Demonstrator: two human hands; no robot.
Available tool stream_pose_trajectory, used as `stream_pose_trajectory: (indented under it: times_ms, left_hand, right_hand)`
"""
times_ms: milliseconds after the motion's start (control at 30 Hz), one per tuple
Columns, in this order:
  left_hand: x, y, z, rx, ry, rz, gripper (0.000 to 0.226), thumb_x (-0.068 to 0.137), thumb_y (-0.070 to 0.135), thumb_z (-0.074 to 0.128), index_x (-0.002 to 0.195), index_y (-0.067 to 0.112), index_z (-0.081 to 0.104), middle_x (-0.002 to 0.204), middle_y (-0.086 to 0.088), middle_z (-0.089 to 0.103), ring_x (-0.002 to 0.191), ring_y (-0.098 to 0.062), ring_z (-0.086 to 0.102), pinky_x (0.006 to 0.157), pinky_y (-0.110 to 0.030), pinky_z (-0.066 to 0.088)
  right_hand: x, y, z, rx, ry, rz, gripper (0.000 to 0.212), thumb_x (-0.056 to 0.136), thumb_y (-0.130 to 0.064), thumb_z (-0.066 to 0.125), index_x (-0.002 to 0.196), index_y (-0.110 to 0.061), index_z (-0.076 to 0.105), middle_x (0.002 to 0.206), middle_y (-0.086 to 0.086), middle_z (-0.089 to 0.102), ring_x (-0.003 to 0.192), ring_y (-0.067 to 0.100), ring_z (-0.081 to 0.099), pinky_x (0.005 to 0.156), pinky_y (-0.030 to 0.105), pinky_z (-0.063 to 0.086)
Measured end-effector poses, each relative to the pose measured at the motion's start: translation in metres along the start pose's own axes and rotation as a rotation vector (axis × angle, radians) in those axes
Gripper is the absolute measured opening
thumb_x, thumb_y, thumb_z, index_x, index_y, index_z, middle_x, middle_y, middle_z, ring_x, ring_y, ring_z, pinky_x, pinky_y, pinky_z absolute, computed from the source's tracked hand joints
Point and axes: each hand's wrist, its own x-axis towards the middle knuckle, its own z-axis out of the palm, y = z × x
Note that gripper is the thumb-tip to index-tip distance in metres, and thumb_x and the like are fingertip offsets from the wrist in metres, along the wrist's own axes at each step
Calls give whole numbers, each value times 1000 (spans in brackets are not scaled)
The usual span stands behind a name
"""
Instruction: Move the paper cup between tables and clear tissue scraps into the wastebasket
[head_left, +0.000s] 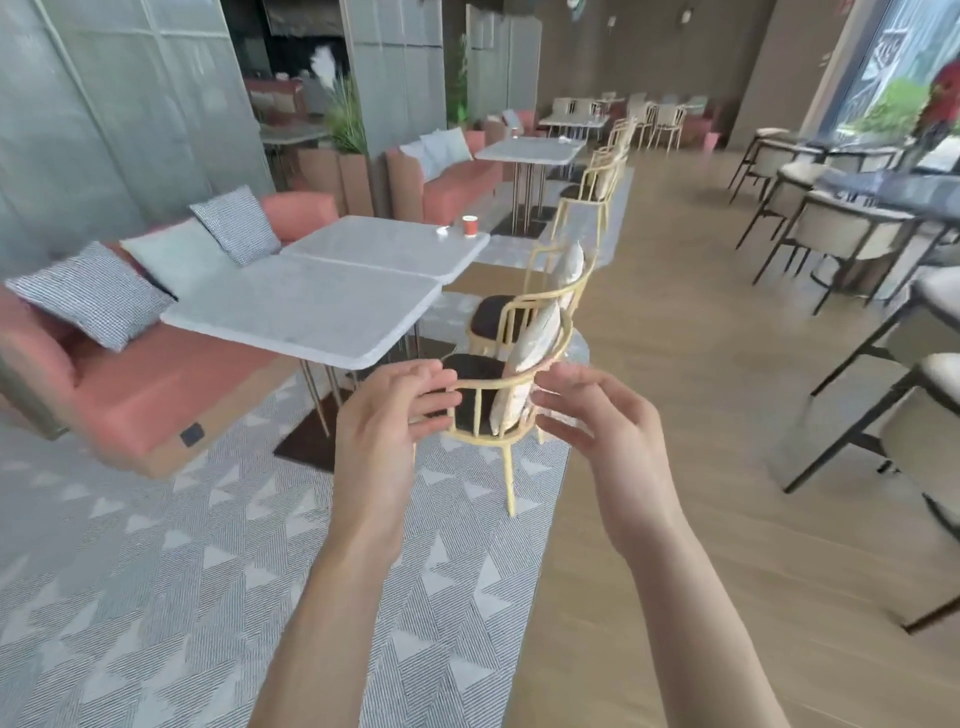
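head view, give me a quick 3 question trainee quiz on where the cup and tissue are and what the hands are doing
1. True or false: the paper cup stands on the far table, near its right edge.
2. What lies just left of the cup? A) a plate B) a white tissue scrap C) a spoon
3. Fill in: the left hand and the right hand hold ____.

Key
1. True.
2. B.
3. Nothing; both are raised with fingers loosely bent, in front of the yellow chair. No wastebasket is clearly in view.
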Motion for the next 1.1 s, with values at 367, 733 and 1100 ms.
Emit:
stream_pose_trajectory:
  times_ms: [367, 733, 1100]
  left_hand:
    - [229, -113, 170, -16, -102, -170, 19, 101, 13, 55, 104, 7, 73, 99, -8, 80, 93, -24, 78, 91, -46, 61]
    - [405, -173, 363, -10, -269, -228, 21, 103, 9, 52, 106, 0, 70, 100, -16, 78, 94, -30, 77, 81, -34, 61]
    - [545, -251, 587, -24, -160, -234, 21, 96, 16, 59, 106, 2, 71, 102, -17, 78, 94, -29, 77, 89, -45, 61]
  right_hand:
    - [267, 45, -81, -87, 149, 42, 23, 82, -30, 63, 95, -16, 76, 109, 9, 78, 106, 25, 73, 101, 47, 57]
    - [473, 54, -203, -54, 395, 53, 18, 102, -11, 57, 105, -7, 75, 109, 6, 78, 102, 20, 75, 96, 41, 60]
    - [717, 51, -355, -33, 325, 85, 17, 101, -14, 59, 104, -9, 75, 109, 7, 78, 100, 19, 76, 97, 42, 59]
